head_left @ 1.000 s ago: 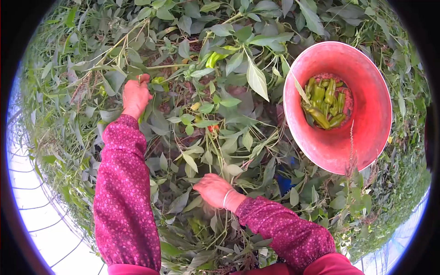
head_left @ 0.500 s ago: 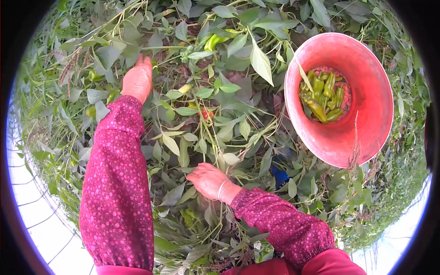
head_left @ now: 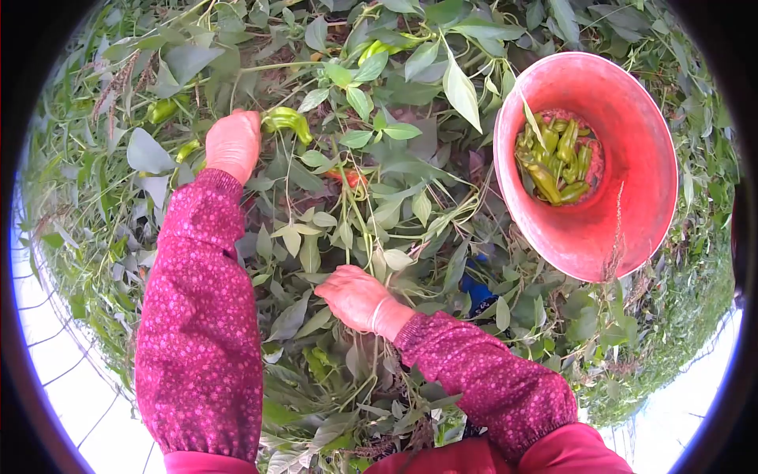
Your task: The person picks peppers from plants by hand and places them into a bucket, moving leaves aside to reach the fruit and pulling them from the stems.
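Among the leaves at upper left, my left hand point(head_left: 234, 144) is closed, fingers curled, on the end of a curved green pepper point(head_left: 289, 122) that sticks out to its right. My right hand point(head_left: 352, 299), lower in the middle, is closed where the pepper plant's stems point(head_left: 368, 237) come down to it; its fingertips are partly hidden. A reddish pepper point(head_left: 353, 178) shows through the leaves between the hands. More green peppers hang close by, one point(head_left: 164, 109) left of my left hand and one point(head_left: 383, 49) further up.
At right a red bucket point(head_left: 632, 189) stands tilted toward me, with several green peppers point(head_left: 562, 154) at its bottom. Dense foliage surrounds it. A bit of blue cloth or footwear point(head_left: 477, 291) shows beneath the leaves. Dried seed stalks point(head_left: 616, 237) rise before the bucket.
My left hand has gone from outstretched fingers to closed, and the curved green pepper now shows beside it. My right hand has shifted slightly up and left, still closed.
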A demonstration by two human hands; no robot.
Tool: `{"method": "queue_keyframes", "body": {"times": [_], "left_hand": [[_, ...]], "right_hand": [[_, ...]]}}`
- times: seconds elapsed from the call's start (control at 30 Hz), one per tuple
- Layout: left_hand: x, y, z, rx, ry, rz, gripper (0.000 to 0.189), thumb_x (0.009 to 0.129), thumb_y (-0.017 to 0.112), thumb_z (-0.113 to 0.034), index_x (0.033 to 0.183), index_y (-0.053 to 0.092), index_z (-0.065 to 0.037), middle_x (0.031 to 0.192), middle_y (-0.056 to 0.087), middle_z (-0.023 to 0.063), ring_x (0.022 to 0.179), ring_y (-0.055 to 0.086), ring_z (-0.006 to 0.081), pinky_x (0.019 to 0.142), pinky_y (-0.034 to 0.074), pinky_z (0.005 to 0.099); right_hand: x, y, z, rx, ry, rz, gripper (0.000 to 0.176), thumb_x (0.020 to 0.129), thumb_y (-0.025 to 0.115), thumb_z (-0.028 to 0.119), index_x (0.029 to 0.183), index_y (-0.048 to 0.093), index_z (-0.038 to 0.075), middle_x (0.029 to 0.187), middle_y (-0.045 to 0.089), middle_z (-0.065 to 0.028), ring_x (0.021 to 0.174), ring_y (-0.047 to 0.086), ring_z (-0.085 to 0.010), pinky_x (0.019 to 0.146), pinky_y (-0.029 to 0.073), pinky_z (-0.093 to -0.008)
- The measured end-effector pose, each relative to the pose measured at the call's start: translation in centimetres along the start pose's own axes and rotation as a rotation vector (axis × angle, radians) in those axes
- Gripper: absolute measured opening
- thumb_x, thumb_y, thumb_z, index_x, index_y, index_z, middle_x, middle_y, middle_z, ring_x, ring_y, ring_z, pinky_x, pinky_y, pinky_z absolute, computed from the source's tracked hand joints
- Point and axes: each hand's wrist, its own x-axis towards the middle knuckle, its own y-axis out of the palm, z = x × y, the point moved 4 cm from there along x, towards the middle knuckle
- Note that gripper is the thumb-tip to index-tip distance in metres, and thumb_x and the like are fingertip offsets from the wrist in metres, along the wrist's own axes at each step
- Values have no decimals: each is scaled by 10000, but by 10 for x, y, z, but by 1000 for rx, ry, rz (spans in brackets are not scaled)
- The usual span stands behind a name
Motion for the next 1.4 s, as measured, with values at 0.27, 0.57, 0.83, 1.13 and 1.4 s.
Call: {"method": "queue_keyframes", "body": {"times": [0.27,0.57,0.83,1.13,1.4], "left_hand": [[-99,-43,-11,-107,139,-22,110,725,544,-54,835,543,-55,1131,565,63,695,633,281,621,509,389],[-161,-48,-4,-496,251,-163,332,638,612,40,954,591,-60,1120,556,93,847,608,256,716,507,334],[-237,-99,1,-901,-13,85,186,649,654,37,829,642,-7,1139,539,116,802,613,213,700,499,294],[-165,-182,-121,-1091,183,-89,199,777,660,-161,701,580,4,649,524,84,563,526,224,523,425,331],[-112,-245,-328,-1472,655,-410,389,639,696,-205,891,544,49,943,485,166,915,507,296,833,423,388]], "right_hand": [[3,-7,7,-48,24,92,248,714,594,96,956,621,49,906,616,-94,915,555,-270,877,413,-363],[2,-15,22,-106,41,88,263,735,579,109,990,612,54,945,619,-95,944,555,-272,901,401,-365],[0,-32,33,-112,132,168,304,756,573,134,1055,589,78,1058,594,-100,1071,512,-257,972,342,-374],[-19,5,0,551,186,-142,339,863,453,178,1178,517,69,1203,533,-104,1239,397,-220,1073,242,-382],[-18,-20,25,-233,53,36,280,775,533,100,1043,605,63,1082,598,-71,1209,435,-237,1049,284,-382]]}}
